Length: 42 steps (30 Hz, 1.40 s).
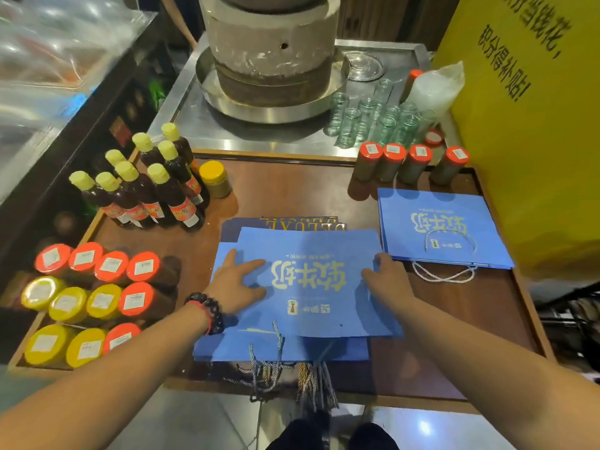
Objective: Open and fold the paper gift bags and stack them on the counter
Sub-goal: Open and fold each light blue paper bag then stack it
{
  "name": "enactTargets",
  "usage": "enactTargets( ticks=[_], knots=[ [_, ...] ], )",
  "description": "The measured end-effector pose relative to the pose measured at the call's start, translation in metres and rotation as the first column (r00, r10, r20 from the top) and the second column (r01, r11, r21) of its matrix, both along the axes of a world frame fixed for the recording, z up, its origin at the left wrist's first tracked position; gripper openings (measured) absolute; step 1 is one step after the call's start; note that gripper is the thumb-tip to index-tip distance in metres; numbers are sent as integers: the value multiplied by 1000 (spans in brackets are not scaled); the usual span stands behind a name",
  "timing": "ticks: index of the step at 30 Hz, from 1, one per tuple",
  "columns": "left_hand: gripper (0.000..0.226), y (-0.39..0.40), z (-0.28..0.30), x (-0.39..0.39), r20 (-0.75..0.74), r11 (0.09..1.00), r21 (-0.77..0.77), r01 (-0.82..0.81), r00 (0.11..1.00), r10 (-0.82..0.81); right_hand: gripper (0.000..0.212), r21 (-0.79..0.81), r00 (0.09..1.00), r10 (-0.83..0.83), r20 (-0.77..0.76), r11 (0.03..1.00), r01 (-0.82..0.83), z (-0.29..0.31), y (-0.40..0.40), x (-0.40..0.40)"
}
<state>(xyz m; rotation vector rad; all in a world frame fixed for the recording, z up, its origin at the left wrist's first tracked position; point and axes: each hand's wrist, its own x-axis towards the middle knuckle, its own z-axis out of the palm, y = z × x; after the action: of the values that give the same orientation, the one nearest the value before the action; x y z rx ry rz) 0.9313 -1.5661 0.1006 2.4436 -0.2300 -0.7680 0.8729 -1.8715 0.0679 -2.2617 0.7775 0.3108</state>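
Observation:
A flat blue paper gift bag (308, 284) with yellow lettering lies on top of a pile of blue bags (279, 349) at the middle of the brown counter (292, 196). My left hand (237, 284) presses flat on the top bag's left side, fingers spread. My right hand (388, 279) rests on its right edge, fingers over the paper. Rope handles (276, 371) hang off the counter's front edge. A second stack of folded blue bags (444, 228) lies to the right with a white cord handle. A dark bag with gold letters (305, 224) peeks out behind the pile.
Dark sauce bottles (152, 186) with yellow caps stand at the back left. Jars with orange and yellow lids (94, 297) fill the left side. Orange-capped jars (409, 164) line the back right. Behind are a stone mill (272, 50), glass cups (373, 118) and a yellow sign (532, 125).

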Motion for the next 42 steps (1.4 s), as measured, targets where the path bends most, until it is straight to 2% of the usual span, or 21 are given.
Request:
enactTargets(
  ticks=[3, 5, 6, 7, 11, 12, 14, 16, 18, 20, 22, 23, 24, 26, 29, 30, 32, 34, 36, 39, 42],
  knots=[
    [94, -14, 24, -7, -29, 954, 4, 299, 954, -299, 38, -68, 1000, -9, -25, 998, 8, 13, -30, -7],
    [110, -29, 34, -13, 13, 875, 61, 481, 876, -482, 21, -104, 997, -12, -76, 995, 4, 20, -55, -15],
    [107, -40, 36, -17, 41, 844, 90, 529, 844, -534, 18, -102, 995, -8, -103, 995, -3, 23, -68, -20],
    [97, -52, 39, -22, 84, 825, 117, 552, 823, -562, 23, -98, 993, -13, -121, 995, 1, 25, -80, -26],
    [42, -108, 49, -36, 234, 837, 169, 521, 804, -547, 27, -128, 981, -5, -194, 992, -21, 35, -125, -52],
    [37, -122, 50, -39, 243, 836, 169, 521, 800, -548, 29, -138, 975, 6, -223, 990, -38, 36, -137, -58],
    [56, -149, 53, -45, 264, 820, 180, 543, 777, -572, 34, -131, 958, 32, -287, 989, -72, 43, -156, -71],
    [71, -176, 55, -53, 277, 813, 217, 541, 764, -582, 24, -116, 945, 13, -326, 992, -54, 53, -174, -82],
    [57, -203, 57, -63, 298, 803, 301, 514, 749, -591, 22, -154, 942, 32, -334, 984, -88, 65, -188, -92],
    [45, -229, 63, -75, 333, 788, 362, 497, 721, -608, 34, -288, 972, 87, -217, 946, -149, 81, -192, -101],
    [47, -253, 70, -86, 351, 763, 402, 506, 685, -638, 49, -433, 985, 161, 63, 894, -119, 98, -183, -112],
    [47, -263, 72, -92, 349, 758, 401, 514, 679, -646, 52, -474, 964, 221, 144, 871, -129, 107, -173, -119],
    [46, -273, 75, -97, 339, 759, 393, 519, 685, -645, 53, -495, 945, 284, 165, 852, -170, 114, -162, -125],
    [42, -288, 78, -105, 288, 779, 361, 513, 733, -616, 52, -531, 916, 392, 88, 797, -290, 116, -144, -140],
    [40, -300, 73, -112, 233, 822, 308, 480, 799, -554, 27, -639, 828, 551, 104, 675, -368, 102, -139, -160],
    [40, -301, 72, -114, 216, 820, 307, 484, 803, -555, 16, -628, 812, 564, 153, 690, -361, 99, -144, -164],
    [42, -301, 69, -114, 167, 817, 307, 489, 817, -552, 9, -582, 842, 507, 184, 747, -323, 95, -160, -166],
    [49, -294, 71, -112, 111, 849, 270, 454, 861, -496, 17, -507, 893, 447, 47, 781, -364, 98, -186, -166],
    [59, -286, 75, -111, 86, 870, 236, 433, 882, -462, 25, -440, 886, 463, -23, 791, -425, 95, -220, -170],
    [65, -278, 80, -113, 108, 896, 147, 419, 893, -436, 26, -383, 881, 471, -38, 808, -448, 97, -263, -178],
    [73, -270, 68, -107, 102, 868, 213, 448, 874, -476, 31, -379, 901, 432, -31, 829, -411, 105, -290, -180]
  ],
)
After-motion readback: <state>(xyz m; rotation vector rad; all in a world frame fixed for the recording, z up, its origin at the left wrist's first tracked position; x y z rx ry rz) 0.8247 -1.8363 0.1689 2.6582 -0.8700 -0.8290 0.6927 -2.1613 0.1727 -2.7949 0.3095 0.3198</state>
